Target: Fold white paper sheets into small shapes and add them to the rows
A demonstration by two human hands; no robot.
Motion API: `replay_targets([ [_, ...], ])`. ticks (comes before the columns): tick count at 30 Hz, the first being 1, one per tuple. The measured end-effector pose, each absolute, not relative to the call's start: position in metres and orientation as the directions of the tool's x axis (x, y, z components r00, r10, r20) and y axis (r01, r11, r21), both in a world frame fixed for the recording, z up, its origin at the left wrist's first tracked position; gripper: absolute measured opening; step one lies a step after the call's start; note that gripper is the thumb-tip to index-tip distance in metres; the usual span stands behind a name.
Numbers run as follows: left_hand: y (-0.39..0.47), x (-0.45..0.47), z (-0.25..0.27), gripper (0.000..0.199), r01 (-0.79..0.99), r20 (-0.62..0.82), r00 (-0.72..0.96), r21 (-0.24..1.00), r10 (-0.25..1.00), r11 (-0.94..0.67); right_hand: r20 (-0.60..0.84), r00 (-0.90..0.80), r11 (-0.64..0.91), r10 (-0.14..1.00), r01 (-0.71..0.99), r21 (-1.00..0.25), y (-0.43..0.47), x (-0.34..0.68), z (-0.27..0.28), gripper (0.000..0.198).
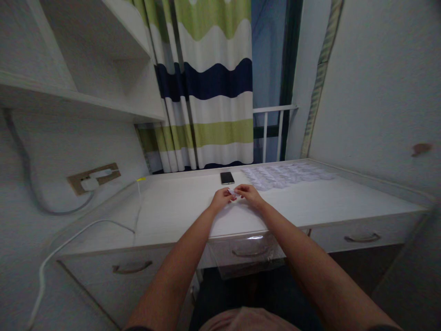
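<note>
Over the middle of the white desk (179,202), my left hand (221,198) and my right hand (250,195) meet around a small white piece (233,192). Fingers of both hands are closed on it from either side. It looks thin, like paper or a small packet, but its kind is too small to make out. Just beyond my hands lies a dark phone (227,178). Rows of many similar-looking white pieces (285,175) are spread on the desk to the far right of my hands.
A white cable (93,224) runs across the desk's left side, near a wall socket with plugs (90,183). Shelves (103,59) overhang at upper left. A striped curtain (220,82) hangs behind the desk. Drawers with handles (132,267) line the front.
</note>
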State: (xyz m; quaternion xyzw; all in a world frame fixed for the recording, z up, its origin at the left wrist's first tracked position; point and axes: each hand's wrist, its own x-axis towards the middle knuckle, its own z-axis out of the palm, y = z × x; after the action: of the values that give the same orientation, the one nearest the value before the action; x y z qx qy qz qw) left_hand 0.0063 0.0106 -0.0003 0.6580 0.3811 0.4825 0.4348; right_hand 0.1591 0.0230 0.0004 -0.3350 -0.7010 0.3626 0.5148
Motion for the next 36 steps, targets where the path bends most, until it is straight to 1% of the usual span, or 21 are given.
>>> replay_targets([
  [4, 0.011, 0.006, -0.002, 0.016, 0.142, 0.287, 0.245, 0.934, 0.926, -0.327, 0.470, -0.236, 0.506, 0.850, 0.121, -0.854, 0.028, 0.160, -0.001, 0.026],
  [7, 0.011, 0.006, -0.003, 0.022, 0.184, 0.273, 0.254, 0.928, 0.928, -0.324, 0.494, -0.217, 0.528, 0.842, 0.140, -0.838, 0.030, 0.160, -0.002, 0.026],
  [10, 0.011, 0.005, -0.003, 0.026, 0.216, 0.291, 0.213, 0.917, 0.933, -0.336, 0.504, -0.124, 0.519, 0.855, 0.167, -0.838, 0.031, 0.159, -0.005, 0.027],
  [12, 0.011, 0.004, -0.003, 0.028, 0.244, 0.315, 0.188, 0.902, 0.930, -0.355, 0.483, -0.042, 0.481, 0.875, 0.194, -0.855, 0.031, 0.159, -0.008, 0.030],
  [14, 0.011, 0.004, -0.002, 0.028, 0.271, 0.337, 0.183, 0.886, 0.924, -0.377, 0.443, -0.009, 0.436, 0.897, 0.196, -0.878, 0.032, 0.158, -0.010, 0.033],
  [16, 0.011, 0.004, -0.002, 0.029, 0.279, 0.345, 0.199, 0.877, 0.917, -0.391, 0.410, -0.027, 0.409, 0.912, 0.151, -0.900, 0.033, 0.157, -0.011, 0.035],
  [18, 0.011, 0.005, -0.002, 0.030, 0.257, 0.335, 0.219, 0.886, 0.916, -0.386, 0.396, -0.055, 0.399, 0.917, 0.070, -0.914, 0.033, 0.157, -0.011, 0.038],
  [21, 0.012, 0.006, -0.003, 0.032, 0.205, 0.310, 0.234, 0.911, 0.921, -0.359, 0.393, -0.074, 0.391, 0.916, -0.041, -0.919, 0.032, 0.157, -0.008, 0.044],
  [24, 0.013, 0.007, -0.004, 0.028, 0.168, 0.328, 0.246, 0.912, 0.912, -0.373, 0.406, -0.097, 0.397, 0.909, -0.098, -0.912, 0.030, 0.157, -0.006, 0.046],
  [28, 0.014, 0.006, -0.004, 0.033, 0.135, 0.349, 0.265, 0.910, 0.899, -0.393, 0.440, -0.148, 0.435, 0.886, -0.065, -0.898, 0.028, 0.157, -0.007, 0.041],
  [32, 0.012, 0.005, -0.003, 0.036, 0.128, 0.320, 0.231, 0.926, 0.919, -0.355, 0.463, -0.149, 0.462, 0.874, -0.043, -0.886, 0.032, 0.156, -0.011, 0.038],
  [36, 0.009, 0.005, -0.003, 0.035, 0.122, 0.299, 0.233, 0.935, 0.925, -0.333, 0.470, -0.174, 0.471, 0.865, -0.039, -0.881, 0.036, 0.156, -0.014, 0.033],
])
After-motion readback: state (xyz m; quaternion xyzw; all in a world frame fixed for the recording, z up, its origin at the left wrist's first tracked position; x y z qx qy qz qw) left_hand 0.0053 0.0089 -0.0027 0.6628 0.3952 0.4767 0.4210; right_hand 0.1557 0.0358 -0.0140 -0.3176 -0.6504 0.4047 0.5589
